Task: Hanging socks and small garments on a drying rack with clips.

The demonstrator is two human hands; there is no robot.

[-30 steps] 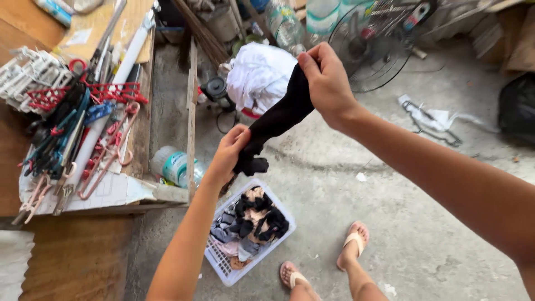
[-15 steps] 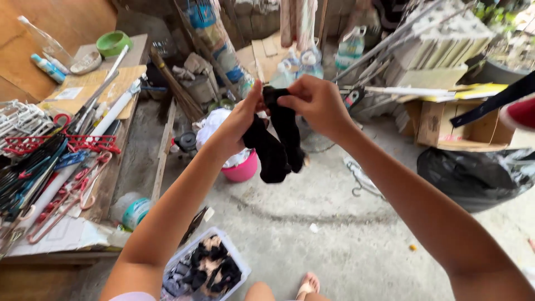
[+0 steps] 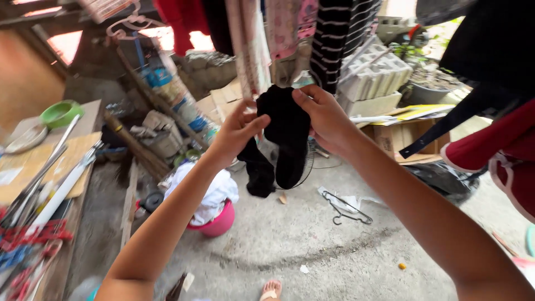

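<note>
Both hands clasp a pair of black socks [image 3: 284,134] raised at chest height beneath a row of hanging laundry: the left hand [image 3: 237,131] pinches the upper edge of the fabric between thumb and fingertips, while the right hand [image 3: 323,120] has its grip closed over the top of the socks from the other side, thumb pressed against the cloth. The 2 socks hang side by side, their toes dangling well above the concrete floor [image 3: 312,239]. Directly above them hang a striped garment [image 3: 334,39], a pale patterned cloth [image 3: 290,28] and a red garment [image 3: 181,17]. Below and to the left, a pink basin [image 3: 220,223] holding white cloth [image 3: 209,189] stands on the floor, and a black wire hanger [image 3: 345,207] lies beside scraps of paper to the right. A wooden surface [image 3: 39,161] at far left carries a green bowl [image 3: 58,114] and long pale rods. Grey concrete blocks [image 3: 373,78] sit stacked behind the laundry, and 1 sandalled foot [image 3: 271,290] shows at the bottom edge.
</note>
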